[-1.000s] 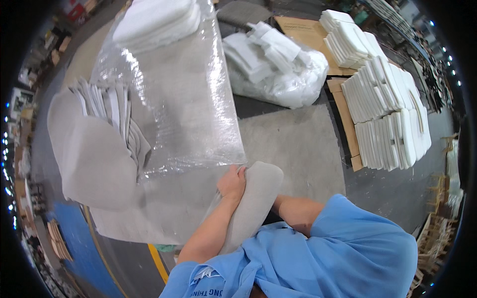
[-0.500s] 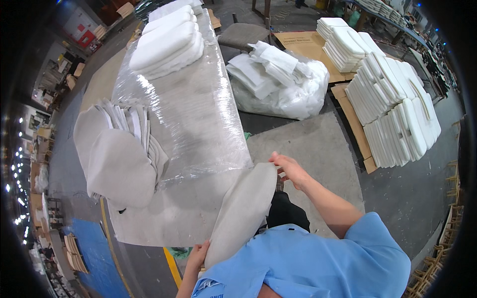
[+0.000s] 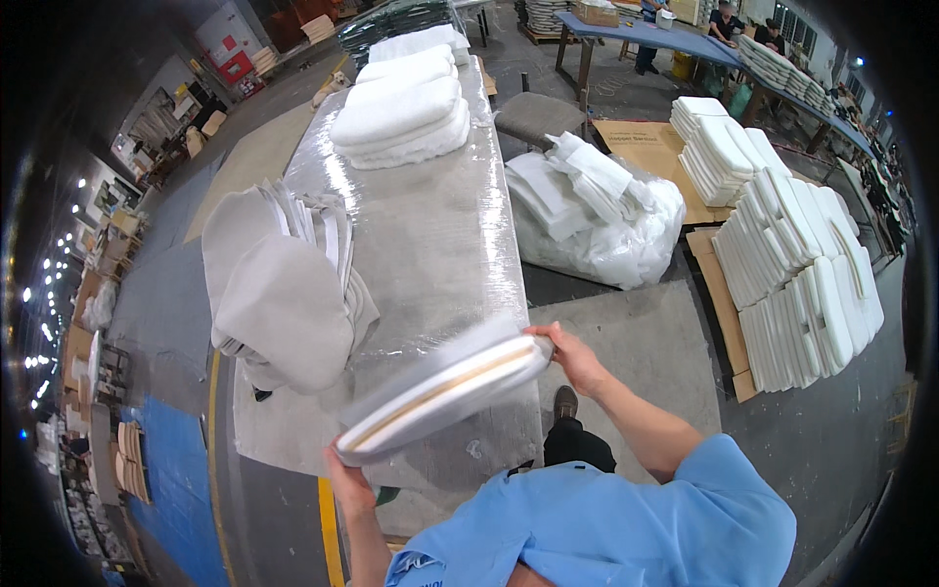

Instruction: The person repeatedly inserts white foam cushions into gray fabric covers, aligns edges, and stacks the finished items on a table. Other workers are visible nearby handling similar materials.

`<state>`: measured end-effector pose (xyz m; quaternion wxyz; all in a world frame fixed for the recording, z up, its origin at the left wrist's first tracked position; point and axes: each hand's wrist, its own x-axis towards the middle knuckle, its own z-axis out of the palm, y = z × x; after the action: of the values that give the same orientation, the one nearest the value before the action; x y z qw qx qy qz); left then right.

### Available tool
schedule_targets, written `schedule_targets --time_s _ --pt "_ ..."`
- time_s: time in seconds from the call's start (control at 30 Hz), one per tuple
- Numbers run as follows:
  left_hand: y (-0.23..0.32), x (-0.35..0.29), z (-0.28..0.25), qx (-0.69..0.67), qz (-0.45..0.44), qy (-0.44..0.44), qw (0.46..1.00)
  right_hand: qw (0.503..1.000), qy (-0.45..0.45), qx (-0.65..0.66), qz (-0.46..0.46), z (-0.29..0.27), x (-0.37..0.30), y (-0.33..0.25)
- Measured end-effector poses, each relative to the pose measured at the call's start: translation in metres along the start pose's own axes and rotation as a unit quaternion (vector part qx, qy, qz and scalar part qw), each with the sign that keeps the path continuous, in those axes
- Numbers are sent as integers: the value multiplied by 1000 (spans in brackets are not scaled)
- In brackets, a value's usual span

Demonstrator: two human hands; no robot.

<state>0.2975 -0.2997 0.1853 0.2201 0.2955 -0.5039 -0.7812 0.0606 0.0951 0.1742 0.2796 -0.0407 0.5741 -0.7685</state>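
Observation:
A padded seat cushion (image 3: 445, 391), white with a tan strip along its edge and greyish fabric at its sides, is held over the near end of the table, its upper side blurred by motion. My left hand (image 3: 349, 481) grips its lower left end, and my right hand (image 3: 570, 354) grips its upper right end with the thumb on top. Left of the cushion, a pile of grey fabric covers (image 3: 284, 313) lies on the table (image 3: 411, 235), which is wrapped in clear plastic film. Farther back on the table sits a stack of thick white pads (image 3: 401, 117).
A clear plastic bag of white pieces (image 3: 606, 235) stands right of the table, by a grey stool (image 3: 541, 119). Tall stacks of white cushions (image 3: 797, 264) rest on cardboard (image 3: 722, 323) at the right. People are at a blue table (image 3: 655, 39) in the far background.
The cushion has been raised and turned from lying near my body to stretching across the table's end, its edge strip now showing. Both hands moved with it; the view has shifted.

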Motion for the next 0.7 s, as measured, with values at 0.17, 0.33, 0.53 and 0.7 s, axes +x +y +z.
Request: schedule_targets --time_s 0.17,0.33,0.53,0.7 --pt "-26 1 -3 -69 25 69 995 996 22 56 -69 24 13 13" --pt "-29 -2 -13 -73 20 57 995 994 -2 89 -63 23 13 17" --pt "-34 -5 -15 -7 73 14 997 997 19 43 -61 20 -3 24" --pt "-1 -26 17 -36 93 -30 995 984 101 137 -57 -1 11 51"
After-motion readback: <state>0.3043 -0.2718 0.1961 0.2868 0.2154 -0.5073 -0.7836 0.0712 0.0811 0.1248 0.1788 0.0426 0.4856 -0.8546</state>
